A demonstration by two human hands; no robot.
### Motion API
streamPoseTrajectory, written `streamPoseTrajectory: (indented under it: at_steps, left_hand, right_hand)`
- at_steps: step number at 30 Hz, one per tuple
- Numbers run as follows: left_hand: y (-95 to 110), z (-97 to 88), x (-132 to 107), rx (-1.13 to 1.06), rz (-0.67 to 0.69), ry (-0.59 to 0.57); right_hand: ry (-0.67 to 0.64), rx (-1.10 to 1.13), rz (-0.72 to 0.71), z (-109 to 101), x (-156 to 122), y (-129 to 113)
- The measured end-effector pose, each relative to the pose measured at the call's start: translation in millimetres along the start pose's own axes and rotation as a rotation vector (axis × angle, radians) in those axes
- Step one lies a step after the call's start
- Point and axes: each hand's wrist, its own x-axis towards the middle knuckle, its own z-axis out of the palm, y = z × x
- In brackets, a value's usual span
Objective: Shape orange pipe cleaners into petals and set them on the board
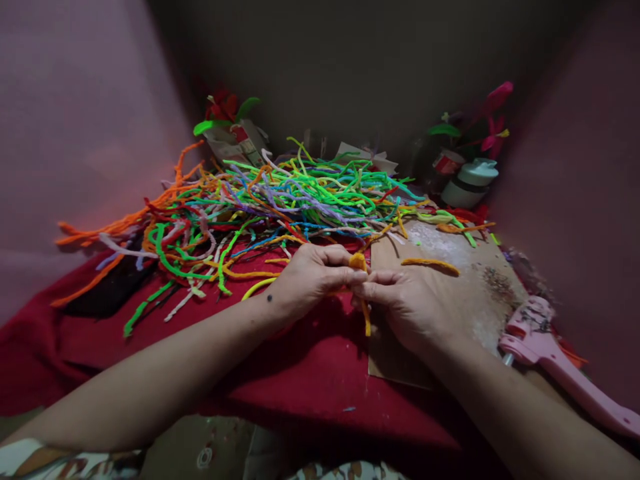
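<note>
My left hand (313, 275) and my right hand (405, 300) meet above a red cloth (300, 373), both pinching the same orange pipe cleaner (359, 263). Its top is bent into a small loop between my fingertips, and one end hangs down below my right thumb. Both hands have their fingers closed on it. Just behind them spreads a big tangled heap of pipe cleaners (280, 200) in green, orange, purple, blue and red.
A brown cardboard sheet (465, 293) lies under my right hand, with a loose orange pipe cleaner piece (430, 264) on it. A pink glue gun (555, 360) rests at the right. A white jar (473, 181) and artificial flowers (493, 117) stand behind; red flowers (223, 110) are at the back left.
</note>
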Motion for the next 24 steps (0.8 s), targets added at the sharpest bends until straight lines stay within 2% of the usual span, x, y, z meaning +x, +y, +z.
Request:
streamPoseTrajectory:
  at_steps: [3, 6, 8, 12, 16, 18, 22, 24]
  left_hand:
    - [-4, 1.4, 1, 0.086, 0.059, 0.043]
    - [-6, 3.9, 2, 0.335, 0.288, 0.167]
    - [-4, 4.9, 2, 0.434, 0.386, 0.229]
    - [1, 4.9, 2, 0.427, 0.366, 0.258]
    - [0, 3.2, 4, 0.546, 0.489, 0.307]
    - [0, 0.3, 6, 0.52, 0.452, 0.305]
    - [3, -8.4, 10, 0.221, 0.159, 0.277]
    - [5, -10.6, 10, 0.145, 0.031, 0.183]
  right_hand:
    - [-0.035, -0.007, 0.024, -1, 1, 1]
    - [-0.026, -0.023, 0.003, -1, 2, 3]
    - [0.004, -0.046, -0.017, 0, 2, 3]
    - [0.028, -0.103, -0.016, 3, 0, 1]
    - [0.01, -0.105, -0.025, 6, -2, 0]
    - [0.006, -0.083, -0.019, 6, -2, 0]
    - [0.036, 0.054, 0.011, 1, 2, -1]
    - [0.066, 0.124, -0.016, -3, 5, -2]
